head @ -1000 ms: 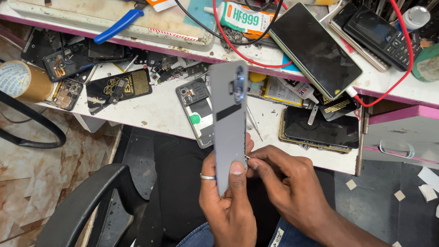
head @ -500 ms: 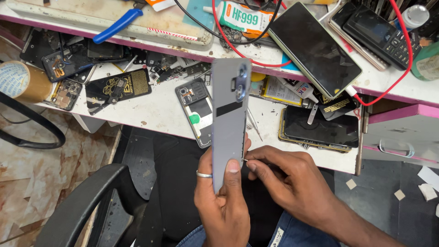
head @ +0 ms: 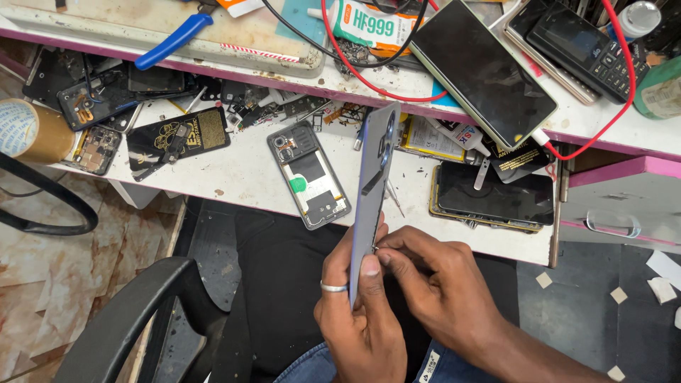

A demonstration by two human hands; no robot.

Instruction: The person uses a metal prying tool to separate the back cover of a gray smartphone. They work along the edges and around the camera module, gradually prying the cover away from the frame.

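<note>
L hand (head: pixel 358 319) gripping the phone (head: pixel 370 198) at its lower end, centre of frame, fingers wrapped round it, thumb along the near edge; ring on one finger. I'm holding the phone edge-on, tilted, top end w/ camera bump reaching up over the bench (head: pixel 234 177). R hand (head: pixel 436 284) coming in from lower right, fingertips pinched together at the phone's right edge, mid-height; can't tell if sth small is between them. Opened phone (head: pixel 309 174) lying flat on bench just left of the held one. Dark screen panel (head: pixel 493 198) lying to the right. Big phone (head: pixel 482 71) on upper shelf, red cable (head: pixel 624 85) plugged in. Tape roll (head: pixel 28 131) at far left. Chair arm (head: pixel 120 319) lower left.
</note>
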